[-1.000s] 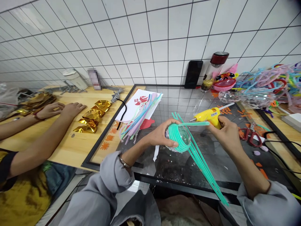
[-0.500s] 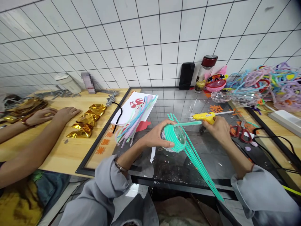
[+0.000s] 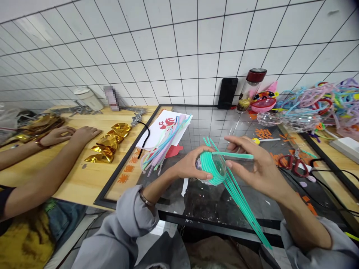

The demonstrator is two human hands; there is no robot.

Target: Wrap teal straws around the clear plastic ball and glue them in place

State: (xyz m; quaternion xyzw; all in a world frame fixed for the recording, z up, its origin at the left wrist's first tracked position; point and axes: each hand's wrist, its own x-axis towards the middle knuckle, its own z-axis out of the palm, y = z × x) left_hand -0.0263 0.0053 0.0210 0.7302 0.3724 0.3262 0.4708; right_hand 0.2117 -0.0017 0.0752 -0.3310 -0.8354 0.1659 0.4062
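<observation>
My left hand (image 3: 188, 164) grips a clear faceted plastic ball (image 3: 221, 163) wound with several rows of green pipe cleaner (image 3: 209, 167). From the top of the winding a free green end (image 3: 237, 154) sticks out to the right. My right hand (image 3: 260, 168) is beside that end, thumb and fingers apart, with nothing held between them. Behind its fingers lies a yellow glue gun (image 3: 255, 141), mostly hidden, a white glue stick (image 3: 270, 139) showing at its back. Loose green pipe cleaners (image 3: 246, 211) lie under the ball, reaching past the table's front edge.
Mixed pipe cleaners (image 3: 165, 144) lie on white paper (image 3: 148, 136). Red scissors (image 3: 300, 168) and cables are at right, near a pipe-cleaner heap (image 3: 316, 101). A phone (image 3: 227, 93) and glass bottle (image 3: 251, 91) stand behind. Left, another person's hands (image 3: 81, 136) rest near gold foil (image 3: 110, 140).
My right hand has let go of the glue gun, which now lies on the table. It has opened and moved in toward the free green end. The left hand keeps its hold.
</observation>
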